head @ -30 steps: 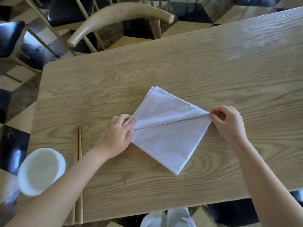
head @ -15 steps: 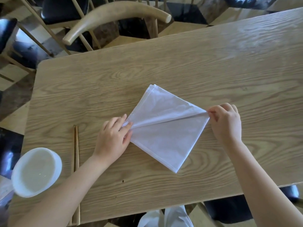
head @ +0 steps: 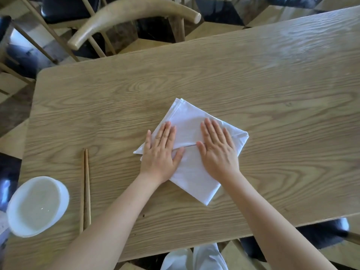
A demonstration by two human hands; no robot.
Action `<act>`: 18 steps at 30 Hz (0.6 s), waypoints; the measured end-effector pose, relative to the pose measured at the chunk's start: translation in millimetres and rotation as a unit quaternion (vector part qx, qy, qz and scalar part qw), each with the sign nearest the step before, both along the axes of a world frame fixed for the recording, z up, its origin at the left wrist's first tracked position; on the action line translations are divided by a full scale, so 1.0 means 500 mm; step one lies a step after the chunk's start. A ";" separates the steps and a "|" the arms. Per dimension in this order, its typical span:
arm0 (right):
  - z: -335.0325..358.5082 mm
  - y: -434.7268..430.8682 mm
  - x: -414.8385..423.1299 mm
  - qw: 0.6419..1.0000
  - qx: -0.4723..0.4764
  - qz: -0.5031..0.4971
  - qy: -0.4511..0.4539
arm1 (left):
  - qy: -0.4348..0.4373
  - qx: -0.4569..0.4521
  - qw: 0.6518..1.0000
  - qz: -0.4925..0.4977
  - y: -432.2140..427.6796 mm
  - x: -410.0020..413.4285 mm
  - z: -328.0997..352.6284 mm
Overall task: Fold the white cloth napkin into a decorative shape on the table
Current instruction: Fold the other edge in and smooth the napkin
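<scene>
- So we've got the white napkin (head: pixel 191 176) lying flat near the middle of the wooden worktop (head: pixel 253 90), folded into a diamond-ish shape with one corner pointing away from us and one pointing back toward us.
- A fold edge runs across the middle of it, roughly side to side, visible in the gap between our two thumbs.
- Our left hand (head: pixel 160 154) is flat, palm down, on the left part of the napkin, fingers (head: pixel 165 133) stretched out and close together, not gripping anything. The thumb sticks out toward the fold line.
- Our right hand (head: pixel 219 152) does the same on the right part: palm down, its fingers (head: pixel 214 131) straight and slightly spread, just pressing on the cloth, nothing pinched.
- Both hands sit side by side, near each other but not touching.
- Off to the left, a pair of wooden chopsticks (head: pixel 85 190) lies lengthwise on the worktop, well apart from the napkin.
- Just beside them, at the near left corner, stands a white bowl (head: pixel 37 206).
- Past the far edge we can see a wooden chair (head: pixel 134 14) with a curved backrest.
</scene>
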State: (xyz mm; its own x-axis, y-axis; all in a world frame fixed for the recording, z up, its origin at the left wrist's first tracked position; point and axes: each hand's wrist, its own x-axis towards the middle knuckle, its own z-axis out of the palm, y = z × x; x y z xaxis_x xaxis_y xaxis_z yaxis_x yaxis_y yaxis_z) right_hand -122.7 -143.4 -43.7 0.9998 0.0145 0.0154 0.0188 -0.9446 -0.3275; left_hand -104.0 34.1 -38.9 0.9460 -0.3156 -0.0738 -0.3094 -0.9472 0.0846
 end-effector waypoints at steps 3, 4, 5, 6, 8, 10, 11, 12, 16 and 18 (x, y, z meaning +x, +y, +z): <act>0.003 -0.034 -0.006 0.999 -0.004 -0.045 0.026 | 0.002 -0.004 1.000 0.015 0.009 0.000 -0.003; 0.004 -0.048 -0.011 0.998 -0.013 -0.060 0.035 | 0.003 -0.001 1.000 0.015 0.012 0.000 -0.003; 0.005 -0.062 -0.017 0.996 -0.018 -0.077 0.041 | 0.005 0.003 1.000 0.014 0.015 -0.001 -0.003; 0.007 -0.076 -0.023 0.995 -0.015 -0.093 0.044 | 0.006 0.007 1.000 0.013 0.018 -0.001 -0.003; 0.012 -0.103 -0.031 0.994 0.003 -0.097 0.042 | 0.005 0.010 1.000 0.013 0.023 -0.001 -0.001; 0.022 -0.130 -0.037 0.996 0.048 -0.066 0.023 | 0.001 0.002 1.000 0.008 0.028 -0.002 0.002; 0.029 -0.147 -0.040 0.994 0.088 -0.058 -0.002 | -0.002 -0.002 1.000 0.004 0.029 -0.002 0.004; 0.036 -0.168 -0.041 0.990 0.123 -0.067 -0.036 | -0.003 -0.002 1.000 0.002 0.029 -0.002 0.005; 0.060 -0.227 -0.030 0.971 0.175 -0.157 -0.047 | -0.027 -0.020 0.999 -0.018 0.024 -0.003 0.017; 0.069 -0.228 -0.009 0.966 0.207 -0.156 0.006 | -0.071 -0.046 0.995 -0.052 0.026 -0.007 0.021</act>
State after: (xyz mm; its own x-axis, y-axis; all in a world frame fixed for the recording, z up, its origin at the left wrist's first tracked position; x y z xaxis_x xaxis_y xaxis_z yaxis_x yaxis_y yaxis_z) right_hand -127.1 -257.6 -9.0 0.9543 -0.2933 -0.0564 -0.2525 -0.6911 -0.6772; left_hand -107.7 47.0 -28.2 0.9063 -0.4123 0.0930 -0.4213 -0.8992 0.1183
